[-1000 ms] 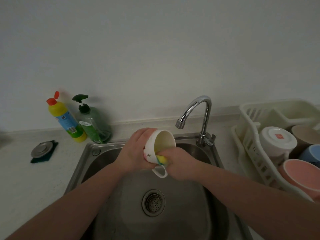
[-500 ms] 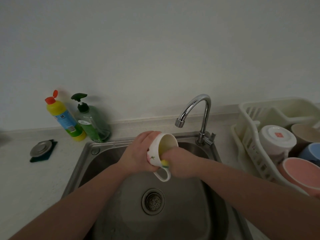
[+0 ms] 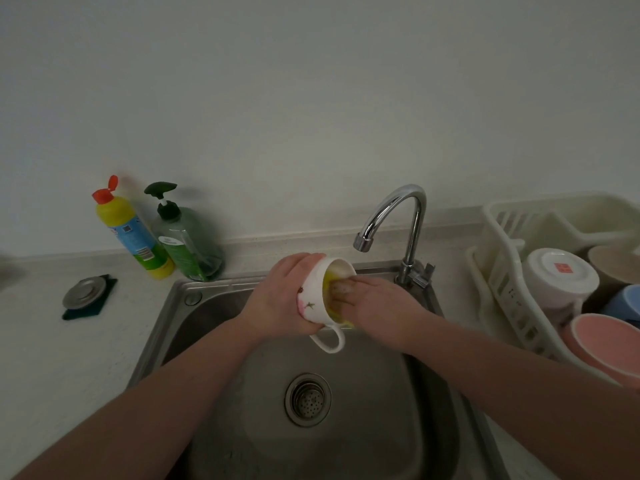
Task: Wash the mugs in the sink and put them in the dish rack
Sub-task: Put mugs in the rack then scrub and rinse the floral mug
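Over the steel sink (image 3: 207,317) my left hand (image 3: 277,299) grips a white mug (image 3: 313,299) with small printed figures, tipped on its side, mouth to the right, handle hanging down. My right hand (image 3: 377,303) has its fingers pushed into the mug's mouth with a yellow sponge (image 3: 330,292), mostly hidden inside. At the right stands a white dish rack (image 3: 505,271) holding an upturned white mug (image 3: 557,275), a pink mug (image 3: 609,344), a blue mug (image 3: 627,303) and a beige one (image 3: 616,265).
The chrome tap (image 3: 398,216) arches just above and behind the hands; no water shows. A strainer drain (image 3: 307,399) sits in the basin. On the left counter stand a yellow bottle (image 3: 133,233), a green pump bottle (image 3: 187,244), and a metal plug (image 3: 81,293) on a dark pad.
My right hand has pushed the sponge deeper into the mug, and the mug has tipped further onto its side.
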The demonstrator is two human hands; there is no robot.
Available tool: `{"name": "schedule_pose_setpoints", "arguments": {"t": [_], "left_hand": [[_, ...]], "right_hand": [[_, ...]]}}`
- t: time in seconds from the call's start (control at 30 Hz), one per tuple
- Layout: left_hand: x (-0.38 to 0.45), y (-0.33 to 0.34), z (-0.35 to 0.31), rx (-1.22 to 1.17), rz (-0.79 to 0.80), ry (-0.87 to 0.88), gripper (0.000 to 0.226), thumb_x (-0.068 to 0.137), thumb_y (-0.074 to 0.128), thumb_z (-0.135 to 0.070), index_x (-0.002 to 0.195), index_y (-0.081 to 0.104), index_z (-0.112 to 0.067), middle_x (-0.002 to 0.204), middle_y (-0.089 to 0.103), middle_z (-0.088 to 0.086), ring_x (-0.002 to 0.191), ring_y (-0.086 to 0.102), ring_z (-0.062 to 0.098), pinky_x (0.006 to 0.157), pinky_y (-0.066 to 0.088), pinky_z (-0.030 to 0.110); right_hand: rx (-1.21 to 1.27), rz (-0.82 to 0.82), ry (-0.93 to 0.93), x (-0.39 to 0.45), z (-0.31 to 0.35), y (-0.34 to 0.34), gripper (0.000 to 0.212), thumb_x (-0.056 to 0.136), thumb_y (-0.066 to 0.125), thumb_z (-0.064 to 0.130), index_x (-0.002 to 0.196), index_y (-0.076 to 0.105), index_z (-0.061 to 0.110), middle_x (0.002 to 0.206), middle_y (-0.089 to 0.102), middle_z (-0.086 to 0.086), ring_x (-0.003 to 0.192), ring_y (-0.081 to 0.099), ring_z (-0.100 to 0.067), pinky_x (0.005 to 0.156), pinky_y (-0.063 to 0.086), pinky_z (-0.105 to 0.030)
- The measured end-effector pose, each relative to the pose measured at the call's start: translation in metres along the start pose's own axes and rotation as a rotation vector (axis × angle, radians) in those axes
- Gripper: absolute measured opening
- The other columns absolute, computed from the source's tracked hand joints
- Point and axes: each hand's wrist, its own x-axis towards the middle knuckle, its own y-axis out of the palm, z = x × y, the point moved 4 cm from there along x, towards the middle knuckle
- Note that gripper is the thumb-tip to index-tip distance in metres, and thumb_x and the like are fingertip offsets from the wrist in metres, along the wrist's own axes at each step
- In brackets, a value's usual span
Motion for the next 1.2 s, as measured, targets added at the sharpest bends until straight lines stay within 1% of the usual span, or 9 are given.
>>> {"name": "schedule_pose_setpoints", "arguments": {"t": [0.13, 0.27, 0.4, 0.57, 0.67, 0.77, 0.97, 1.07, 1.2], "left_hand": [[0.001, -0.002, 0.005, -0.117, 0.062, -0.109, 0.099, 0.05, 0.073, -0.056, 0.134, 0.044, -0.012, 0.129, 0.053, 0.0, 0.115, 0.045, 0.004, 0.092, 0.036, 0.012], [-0.007, 0.002, 0.013, -0.396, 0.104, -0.298, 0.098, 0.047, 0.088, -0.047, 0.132, 0.044, -0.033, 0.124, 0.056, -0.017, 0.113, 0.057, 0.008, 0.088, 0.052, 0.025], [-0.021, 0.012, 0.02, -0.589, 0.08, -0.495, 0.097, 0.045, 0.091, -0.039, 0.131, 0.045, -0.031, 0.119, 0.06, -0.015, 0.109, 0.061, 0.005, 0.087, 0.053, 0.025], [-0.046, 0.03, 0.03, -0.839, -0.009, -0.777, 0.085, 0.047, 0.086, -0.032, 0.122, 0.049, -0.029, 0.111, 0.065, -0.008, 0.097, 0.065, 0.001, 0.075, 0.056, 0.021], [-0.059, 0.049, 0.037, -1.009, 0.005, -0.902, 0.075, 0.058, 0.084, -0.028, 0.126, 0.054, -0.015, 0.114, 0.068, 0.01, 0.106, 0.066, 0.025, 0.087, 0.056, 0.049], [-0.069, 0.064, 0.034, -1.126, -0.039, -1.008, 0.061, 0.064, 0.078, -0.026, 0.12, 0.059, -0.011, 0.109, 0.07, 0.012, 0.1, 0.067, 0.031, 0.079, 0.058, 0.047], [-0.085, 0.09, 0.033, -1.307, -0.084, -1.18, 0.025, 0.087, 0.066, -0.021, 0.112, 0.06, -0.019, 0.101, 0.07, 0.009, 0.088, 0.068, 0.025, 0.077, 0.056, 0.053], [-0.092, 0.103, 0.031, -1.338, -0.086, -1.177, 0.054, 0.074, 0.071, -0.027, 0.123, 0.055, -0.015, 0.11, 0.069, 0.012, 0.095, 0.068, 0.028, 0.076, 0.057, 0.048], [-0.095, 0.122, 0.026, -1.374, -0.145, -1.221, 0.049, 0.072, 0.078, -0.026, 0.116, 0.058, -0.017, 0.105, 0.072, 0.009, 0.093, 0.07, 0.028, 0.079, 0.057, 0.053]], "right_hand": [[0.022, -0.138, 0.058, -0.006, -0.003, 0.002, 0.056, 0.048, 0.091, 0.022, 0.101, 0.074, 0.019, 0.107, 0.072, 0.0, 0.102, 0.068, -0.018, 0.093, 0.05, -0.036], [0.12, -0.206, 0.114, -0.01, -0.007, 0.01, 0.06, 0.053, 0.087, 0.009, 0.11, 0.07, 0.017, 0.116, 0.069, -0.002, 0.109, 0.065, -0.023, 0.089, 0.051, -0.044], [0.364, -0.29, 0.233, -0.012, -0.01, 0.021, 0.056, 0.07, 0.045, 0.001, 0.122, 0.064, 0.011, 0.13, 0.059, -0.013, 0.117, 0.057, -0.037, 0.09, 0.05, -0.055], [0.83, -0.336, 0.54, -0.017, -0.009, 0.032, 0.075, 0.073, 0.045, -0.02, 0.136, 0.049, 0.02, 0.148, 0.039, -0.005, 0.136, 0.039, -0.023, 0.111, 0.022, -0.021], [0.993, -0.32, 0.592, -0.012, -0.003, 0.04, 0.072, 0.079, 0.044, -0.02, 0.138, 0.046, 0.021, 0.146, 0.042, -0.004, 0.134, 0.038, -0.015, 0.107, 0.022, -0.01], [1.186, -0.296, 0.639, -0.01, 0.003, 0.048, 0.067, 0.081, 0.046, -0.017, 0.13, 0.052, 0.026, 0.147, 0.039, -0.001, 0.136, 0.035, -0.014, 0.1, 0.028, -0.001], [1.582, -0.294, 0.88, -0.008, 0.014, 0.068, 0.026, 0.073, 0.051, 0.025, 0.083, 0.075, 0.026, 0.129, 0.057, 0.005, 0.12, 0.049, -0.018, 0.105, 0.039, -0.04], [1.33, -0.347, 0.968, -0.011, 0.011, 0.083, 0.029, 0.09, 0.058, 0.04, 0.083, 0.067, 0.013, 0.098, 0.063, -0.003, 0.093, 0.057, -0.017, 0.086, 0.047, -0.033], [1.203, -0.456, 0.946, -0.013, 0.018, 0.097, 0.025, 0.084, 0.07, 0.024, 0.098, 0.05, 0.018, 0.089, 0.053, 0.012, 0.083, 0.052, -0.002, 0.073, 0.043, -0.01]]}}
